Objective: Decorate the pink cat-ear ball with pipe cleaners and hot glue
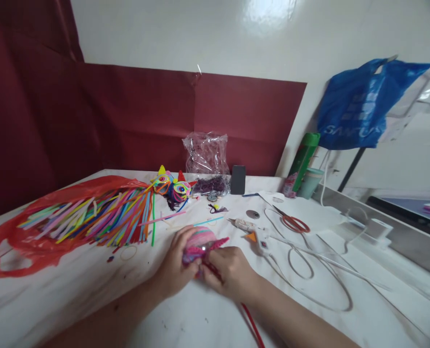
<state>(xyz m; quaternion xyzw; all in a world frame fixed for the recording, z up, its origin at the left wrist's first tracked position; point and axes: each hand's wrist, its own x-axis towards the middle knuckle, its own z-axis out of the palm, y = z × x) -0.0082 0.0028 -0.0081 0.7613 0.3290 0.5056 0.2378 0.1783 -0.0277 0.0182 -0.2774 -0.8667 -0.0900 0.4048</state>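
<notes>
My left hand (176, 266) is wrapped round the left side of a pink and purple striped ball (202, 237). A fuzzy pink pipe cleaner piece (220, 242) juts from the ball's front. My right hand (231, 270) pinches a red pipe cleaner (251, 324) against the near side of the ball; its tail trails toward the table's front edge. Fingers hide the spot where the two meet. Behind the ball lie a blue pipe cleaner (208, 221) and two finished ball figures, one with yellow ears (162, 181) and one with red ears (181, 190).
Many coloured pipe cleaners (102, 212) lie on a red plastic bag (4, 256) at left. To the right are a glue gun (260, 241) with a looping cord, red-handled scissors (295, 224) and a cup (311, 182). A dark phone-like block (238, 180) stands at the back.
</notes>
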